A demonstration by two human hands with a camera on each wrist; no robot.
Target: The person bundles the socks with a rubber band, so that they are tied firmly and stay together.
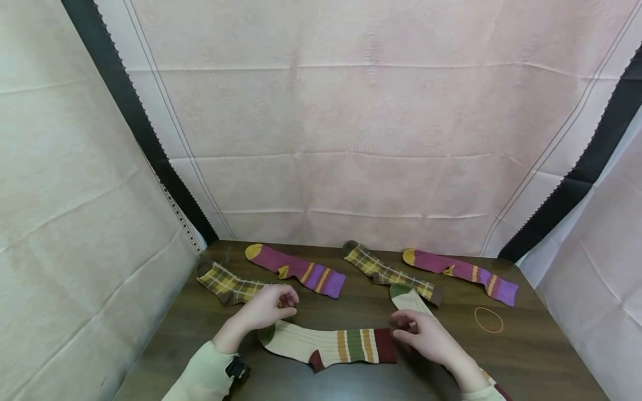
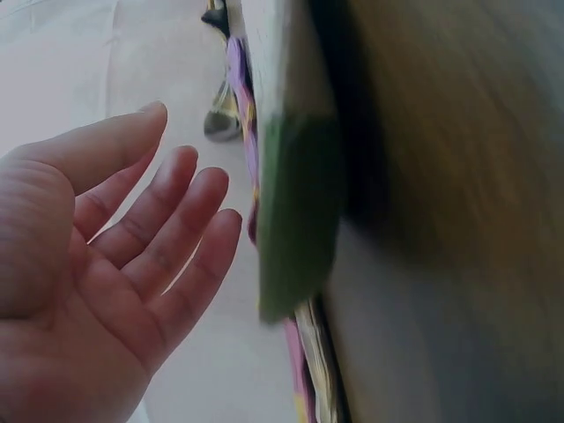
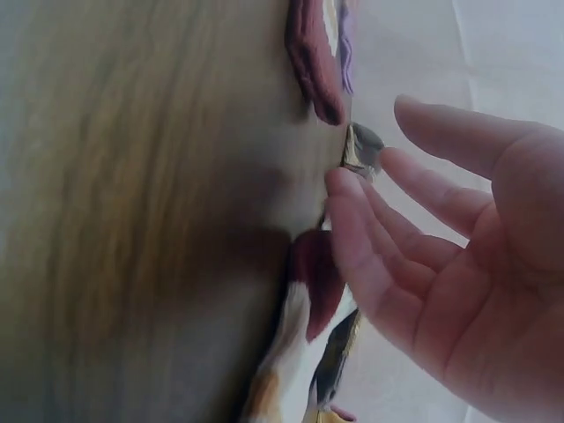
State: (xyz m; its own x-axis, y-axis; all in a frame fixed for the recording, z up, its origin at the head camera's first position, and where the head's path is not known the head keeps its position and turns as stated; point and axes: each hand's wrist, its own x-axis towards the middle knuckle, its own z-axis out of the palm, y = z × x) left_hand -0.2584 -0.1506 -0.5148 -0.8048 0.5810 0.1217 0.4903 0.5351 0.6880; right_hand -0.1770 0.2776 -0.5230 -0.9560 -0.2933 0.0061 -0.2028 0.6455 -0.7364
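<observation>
A cream sock [image 1: 301, 341] with a green toe, maroon heel and cuff, and green and mustard stripes lies flat near the table's front. My left hand [image 1: 266, 308] hovers just above its toe end, fingers loosely bent and holding nothing. In the left wrist view the green toe [image 2: 300, 211] is apart from the fingers. My right hand [image 1: 426, 337] is over a matching cream sock [image 1: 412, 302], covering its middle; its fingers are relaxed and hold nothing. The right wrist view shows a maroon heel [image 3: 319, 273] beside those fingers; whether they touch cannot be told.
Behind lie two purple socks with yellow toes, one left [image 1: 296, 268] and one right [image 1: 458, 270], and two yellow-brown plaid socks, one left [image 1: 225, 284] and one mid-table [image 1: 383, 270]. A rubber band [image 1: 489, 329] lies at right. Pale fabric walls [image 1: 351, 139] enclose the brown table [image 1: 170, 340].
</observation>
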